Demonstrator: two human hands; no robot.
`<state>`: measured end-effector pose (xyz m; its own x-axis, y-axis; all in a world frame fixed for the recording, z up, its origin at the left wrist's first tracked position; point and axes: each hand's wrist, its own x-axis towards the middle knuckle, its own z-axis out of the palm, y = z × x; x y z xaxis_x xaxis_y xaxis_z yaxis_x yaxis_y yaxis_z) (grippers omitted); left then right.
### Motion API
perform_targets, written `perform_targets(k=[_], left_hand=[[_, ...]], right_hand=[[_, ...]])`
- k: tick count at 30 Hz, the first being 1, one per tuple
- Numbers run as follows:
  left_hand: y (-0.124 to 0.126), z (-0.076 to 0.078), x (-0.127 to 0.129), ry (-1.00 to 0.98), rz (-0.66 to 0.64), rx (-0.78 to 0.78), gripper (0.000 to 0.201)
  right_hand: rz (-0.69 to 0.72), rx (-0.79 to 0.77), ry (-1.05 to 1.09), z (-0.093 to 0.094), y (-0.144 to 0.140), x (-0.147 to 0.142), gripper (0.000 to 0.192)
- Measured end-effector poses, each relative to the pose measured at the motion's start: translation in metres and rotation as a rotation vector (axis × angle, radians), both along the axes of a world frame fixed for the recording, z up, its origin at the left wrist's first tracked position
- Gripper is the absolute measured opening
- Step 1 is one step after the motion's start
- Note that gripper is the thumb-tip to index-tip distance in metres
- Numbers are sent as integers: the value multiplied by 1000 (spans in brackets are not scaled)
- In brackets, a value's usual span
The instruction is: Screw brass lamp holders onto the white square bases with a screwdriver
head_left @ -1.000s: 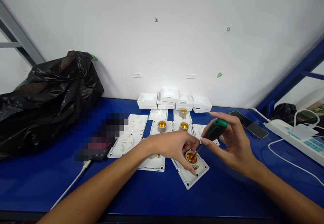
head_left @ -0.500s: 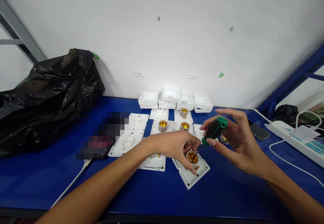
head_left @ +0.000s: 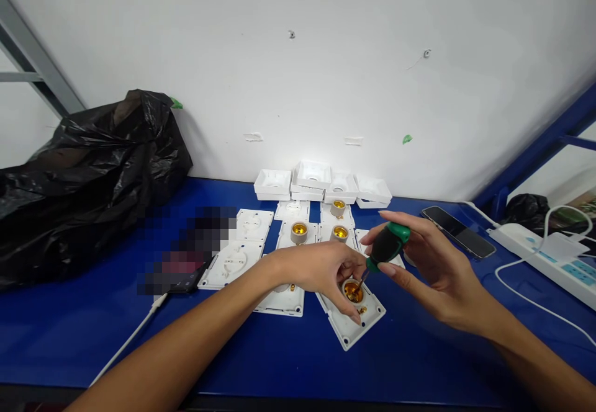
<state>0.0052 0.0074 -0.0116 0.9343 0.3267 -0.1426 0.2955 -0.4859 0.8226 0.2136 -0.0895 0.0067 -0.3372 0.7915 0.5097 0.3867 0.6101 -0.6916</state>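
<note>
My right hand (head_left: 426, 269) grips a green and black screwdriver (head_left: 385, 246) between thumb and fingers. The screwdriver leans, and its tip reaches down into a brass-lined lamp socket (head_left: 354, 291). That socket sits on a white square base plate (head_left: 352, 331) turned at an angle near the front. My left hand (head_left: 333, 272) curls around the socket, thumb on the near side and fingers on the far side, holding it. More white base plates (head_left: 254, 250) lie behind, some carrying lamp sockets (head_left: 299, 232); my left forearm covers part of one.
White square covers (head_left: 310, 179) are stacked along the wall. A black plastic bag (head_left: 102, 170) bulges at the left. A phone (head_left: 459, 232) and a white power strip (head_left: 549, 257) with cables lie at the right. A dark device with a white cable (head_left: 125, 340) is at the left.
The screwdriver handle has tipped a little left and lower, and my right hand has shifted with it, uncovering more of the phone. My left hand stays on the socket.
</note>
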Motion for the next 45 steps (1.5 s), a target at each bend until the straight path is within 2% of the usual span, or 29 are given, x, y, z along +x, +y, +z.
perform_targets(k=[6, 10, 15, 18, 21, 26, 35, 37, 42, 45], left_hand=[[0, -1, 0, -30, -6, 9, 53], [1, -4, 0, -86, -35, -6, 53], [1, -2, -1, -60, -10, 12, 56], [0, 1, -1, -35, -5, 5, 55], [-1, 2, -1, 13, 13, -7, 54], [0, 0, -1, -16, 27, 30, 54], [1, -2, 0, -25, 7, -28, 52], [1, -3, 0, -33, 8, -15, 52], [1, -2, 0, -85, -16, 17, 53], [0, -1, 0, -55, 2, 12, 53]], right_hand=[[20, -19, 59, -4, 7, 0, 60], [-69, 84, 136, -14, 11, -1, 61], [-114, 203, 95, -28, 10, 2, 82], [-89, 277, 16, -31, 9, 4, 83], [-55, 262, -40, -31, 8, 4, 84], [-72, 283, -2, -31, 9, 3, 85], [31, 65, 19, -18, 6, -2, 73], [7, 81, 30, -21, 8, -1, 74], [-97, 253, 116, -30, 14, 2, 84], [-77, 205, 73, -30, 13, 1, 79]])
